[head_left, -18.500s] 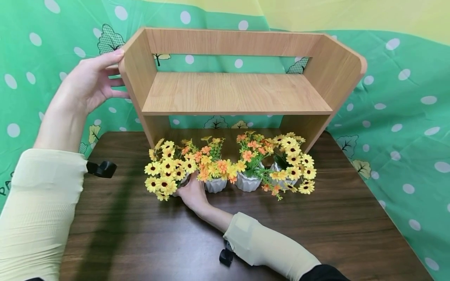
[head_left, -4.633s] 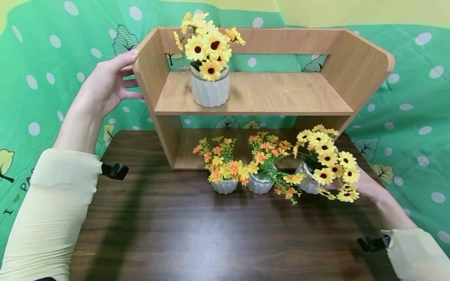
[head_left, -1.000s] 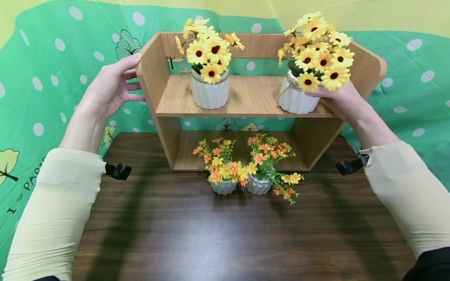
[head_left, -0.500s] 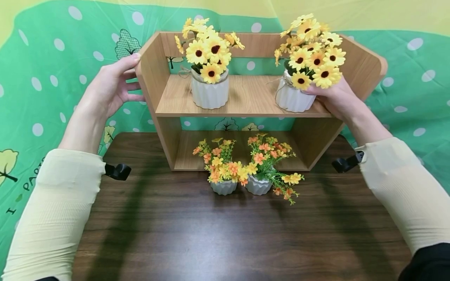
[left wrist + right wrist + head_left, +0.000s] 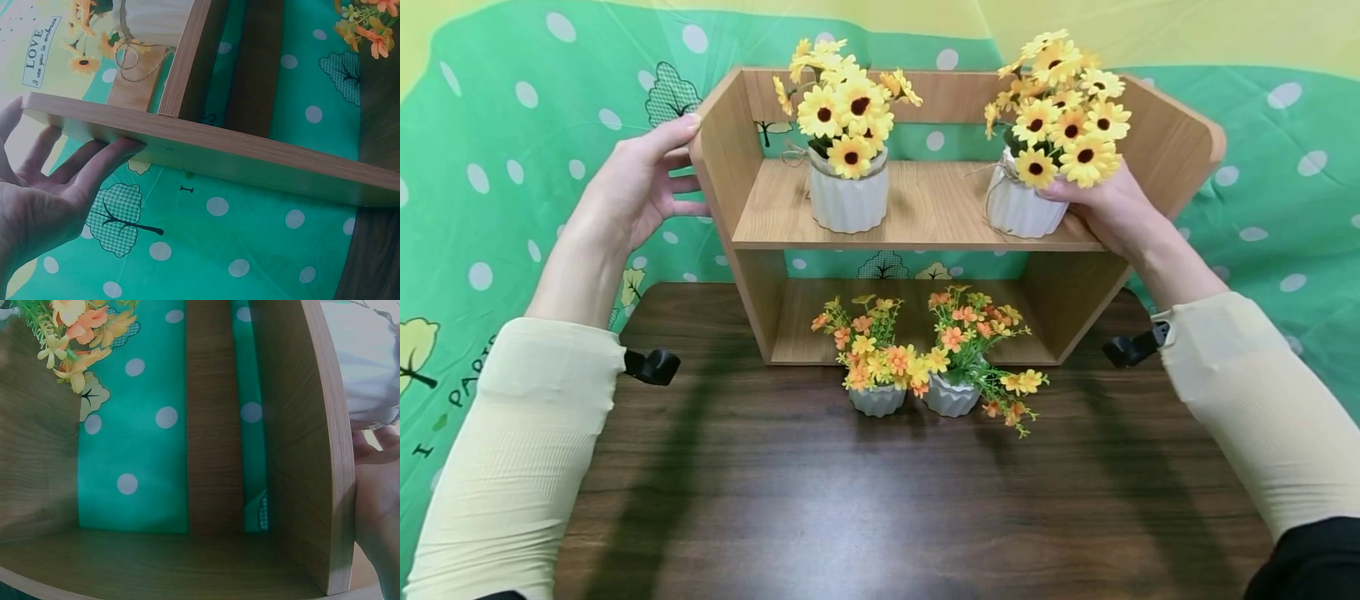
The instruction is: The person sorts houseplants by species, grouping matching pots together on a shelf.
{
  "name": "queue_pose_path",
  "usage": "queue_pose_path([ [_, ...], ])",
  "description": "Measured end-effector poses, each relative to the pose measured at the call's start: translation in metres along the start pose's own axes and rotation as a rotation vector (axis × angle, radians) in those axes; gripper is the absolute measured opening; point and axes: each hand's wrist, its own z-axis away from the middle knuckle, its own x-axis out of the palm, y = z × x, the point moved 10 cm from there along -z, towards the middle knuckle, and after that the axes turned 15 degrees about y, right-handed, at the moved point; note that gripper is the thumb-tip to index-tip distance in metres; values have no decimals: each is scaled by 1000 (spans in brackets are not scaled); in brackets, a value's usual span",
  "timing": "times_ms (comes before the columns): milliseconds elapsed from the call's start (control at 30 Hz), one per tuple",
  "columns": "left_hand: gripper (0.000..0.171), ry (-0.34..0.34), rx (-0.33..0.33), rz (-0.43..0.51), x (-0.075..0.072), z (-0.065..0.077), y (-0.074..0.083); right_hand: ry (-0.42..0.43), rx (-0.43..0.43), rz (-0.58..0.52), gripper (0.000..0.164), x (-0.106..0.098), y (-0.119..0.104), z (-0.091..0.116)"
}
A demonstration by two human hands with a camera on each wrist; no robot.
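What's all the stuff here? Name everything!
Dark wood-grain table: 1, brown, below
Dotted cloth backdrop: 1, green and yellow, behind
Two-tier wooden shelf: 1, light brown, on the table
Round ribbed pots with daisy-like flowers: 2, white with yellow, upper tier's left and right
Small ribbed pots with tiny flowers: 2, pale grey with orange and yellow, before the shelf
Small wrist devices: 2, black, left and right
Fabric sleeves: 2, cream, left and right
Left hand: 1, touching the shelf's left side
Right hand: 1, holding the right upper pot

Two flowerpots (image 5: pixel 848 200) up in shelf (image 5: pixel 928 200), two before it, on table (image 5: pixel 865 500)
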Motion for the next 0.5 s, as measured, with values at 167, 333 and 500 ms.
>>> queue_pose_path([
  [167, 55, 2, -4, 1, 0, 0, 0, -10, -7, 11, 53, 0, 1, 1],
  [333, 56, 0, -3, -6, 1, 1, 0, -4, 7, 6, 52, 0, 1, 2],
  [500, 55, 0, -3, -3, 0, 1, 1, 14, 8, 35, 67, 0, -1, 1],
])
